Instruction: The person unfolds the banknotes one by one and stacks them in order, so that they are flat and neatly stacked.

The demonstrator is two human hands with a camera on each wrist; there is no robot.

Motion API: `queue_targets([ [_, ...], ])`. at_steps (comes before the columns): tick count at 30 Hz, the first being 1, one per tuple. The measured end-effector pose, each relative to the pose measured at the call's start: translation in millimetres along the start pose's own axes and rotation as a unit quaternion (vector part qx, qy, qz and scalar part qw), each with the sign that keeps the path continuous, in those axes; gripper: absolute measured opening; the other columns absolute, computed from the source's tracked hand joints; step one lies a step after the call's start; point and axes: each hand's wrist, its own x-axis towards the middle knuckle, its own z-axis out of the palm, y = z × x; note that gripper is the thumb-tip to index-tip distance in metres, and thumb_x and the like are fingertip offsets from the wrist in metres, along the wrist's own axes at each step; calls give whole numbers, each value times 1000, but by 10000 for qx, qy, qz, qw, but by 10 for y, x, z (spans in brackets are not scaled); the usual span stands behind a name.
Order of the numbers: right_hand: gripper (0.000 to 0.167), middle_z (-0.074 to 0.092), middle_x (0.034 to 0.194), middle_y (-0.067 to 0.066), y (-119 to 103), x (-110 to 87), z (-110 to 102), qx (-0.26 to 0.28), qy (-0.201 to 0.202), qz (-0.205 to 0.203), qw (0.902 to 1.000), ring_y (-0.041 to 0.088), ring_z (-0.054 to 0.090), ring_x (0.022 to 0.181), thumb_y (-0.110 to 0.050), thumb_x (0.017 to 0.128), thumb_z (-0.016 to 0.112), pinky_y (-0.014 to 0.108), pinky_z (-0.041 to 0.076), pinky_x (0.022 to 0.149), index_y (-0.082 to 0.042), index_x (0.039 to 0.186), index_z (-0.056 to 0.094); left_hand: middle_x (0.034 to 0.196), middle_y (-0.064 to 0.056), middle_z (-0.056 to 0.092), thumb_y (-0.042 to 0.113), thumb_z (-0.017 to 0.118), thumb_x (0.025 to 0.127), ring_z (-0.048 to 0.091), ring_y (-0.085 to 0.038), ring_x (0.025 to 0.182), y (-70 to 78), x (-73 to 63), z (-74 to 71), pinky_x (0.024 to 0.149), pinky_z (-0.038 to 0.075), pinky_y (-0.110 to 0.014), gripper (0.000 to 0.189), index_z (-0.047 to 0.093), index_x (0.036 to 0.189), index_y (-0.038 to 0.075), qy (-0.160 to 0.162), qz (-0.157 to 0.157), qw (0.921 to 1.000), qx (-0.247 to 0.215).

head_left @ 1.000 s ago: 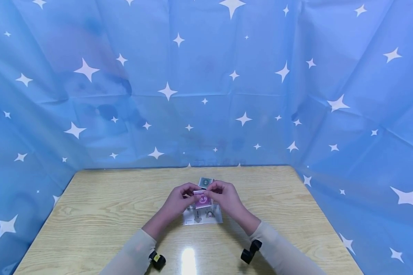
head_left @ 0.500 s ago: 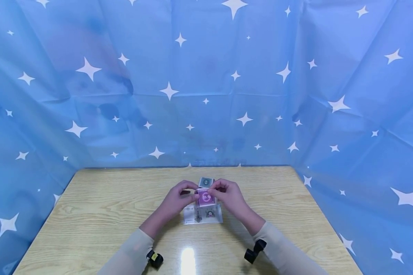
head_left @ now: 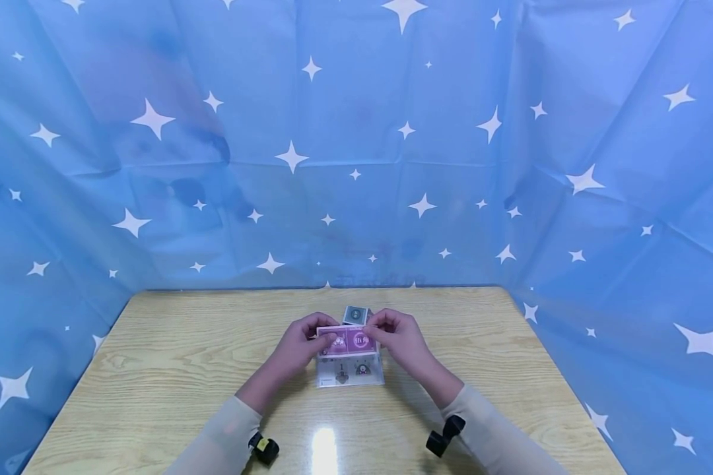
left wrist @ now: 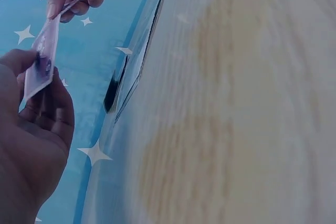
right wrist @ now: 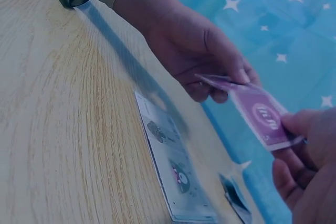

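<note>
a purple note (head_left: 348, 342) is held aloft, creased midway.

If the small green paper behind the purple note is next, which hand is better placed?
Probably the right hand, narrowly: in the head view it appears nearer the small green paper than the left hand. Both pinch the purple note, so one must likely let go first.

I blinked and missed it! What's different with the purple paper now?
The purple paper unfolded from a square into a longer strip, stretching left. The left grip moved left with it; the right grip shifted slightly right. Both still hold it. The green square and grey paper stayed put.
</note>
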Motion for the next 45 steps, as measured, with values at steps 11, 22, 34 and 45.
queue_targets([
  [11, 10, 72, 93, 8, 22, -11, -3, 5, -104, 63, 9999, 20, 62, 82, -9, 99, 83, 25, 54, 69, -5, 106, 78, 114, -6, 74, 9, 74, 105, 67, -24, 96, 29, -39, 5, 77, 59, -29, 16, 78, 120, 15, 110, -52, 9999, -30],
  [22, 24, 78, 106, 8, 131, -21, -14, -216, -440, -9, 9988, 20, 66, 88, -12, 101, 82, 30, 58, 75, -5, 124, 81, 115, -6, 73, 10, 74, 107, 64, -21, 96, 27, -54, 26, 78, 56, -27, 15, 77, 121, 12, 44, -138, 9999, -4],
  [34, 19, 79, 107, 8, 177, -52, -14, -439, -542, -79, 9975, 20, 66, 88, -6, 101, 80, 25, 56, 73, -5, 120, 82, 113, -4, 75, 7, 75, 104, 65, -22, 96, 53, -83, 48, 79, 57, -30, 20, 78, 122, 16, -129, -239, 9983, 521],
  [45, 17, 76, 97, 2, 304, -90, -20, -875, -601, -63, 9943, 17, 61, 81, -5, 99, 81, 23, 51, 68, -10, 115, 84, 119, 3, 76, 12, 81, 100, 65, -19, 98, -10, -89, 40, 85, 56, -35, 24, 81, 122, 21, -333, -219, 9922, 1177],
])
